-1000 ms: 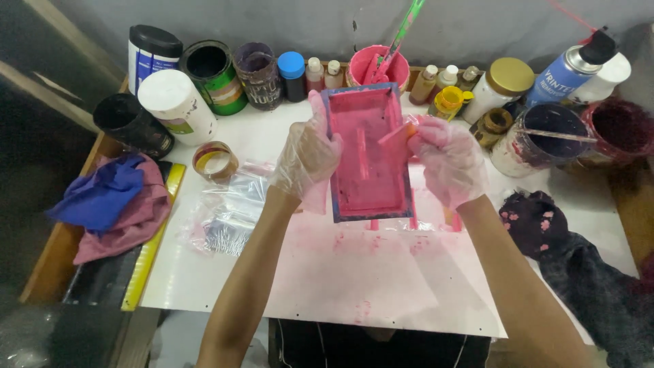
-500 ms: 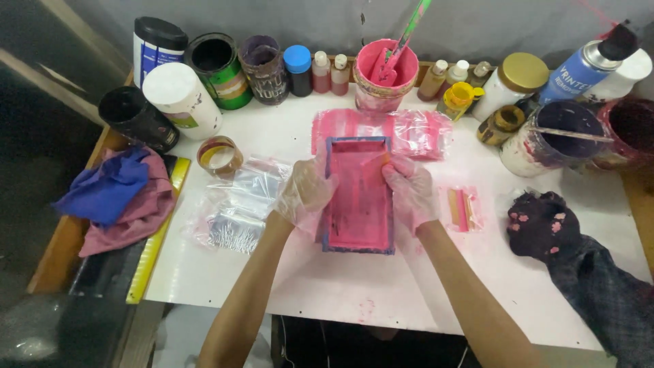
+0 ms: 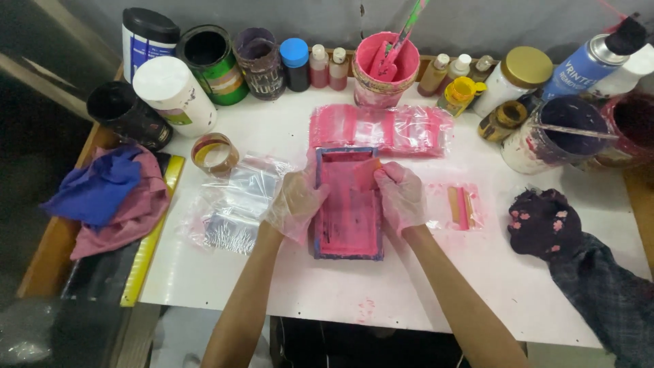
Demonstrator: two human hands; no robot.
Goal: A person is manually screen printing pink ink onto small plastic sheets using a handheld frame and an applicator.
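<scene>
A small rectangular printing frame (image 3: 347,225), blue-edged and smeared with pink ink, lies flat on the white table (image 3: 286,300). My left hand (image 3: 296,201), in a clear plastic glove, grips the frame's left edge. Also gloved, my right hand (image 3: 400,194) holds a small orange-pink scraper (image 3: 363,174) pressed inside the frame near its far end. Just beyond the frame lies a row of pink-stained plastic bags (image 3: 381,128).
Clear plastic bags (image 3: 228,204) and a tape roll (image 3: 214,153) lie to the left, with blue and pink cloths (image 3: 109,197) and a yellow ruler (image 3: 146,245). Paint tubs, bottles and a pink bucket (image 3: 385,71) line the back. A small bag with sticks (image 3: 460,206) and a dark cloth (image 3: 545,221) sit right.
The frame, held up farther back a second ago, has come down flat nearer me, uncovering the pink bags. My right hand now presses the scraper inside it.
</scene>
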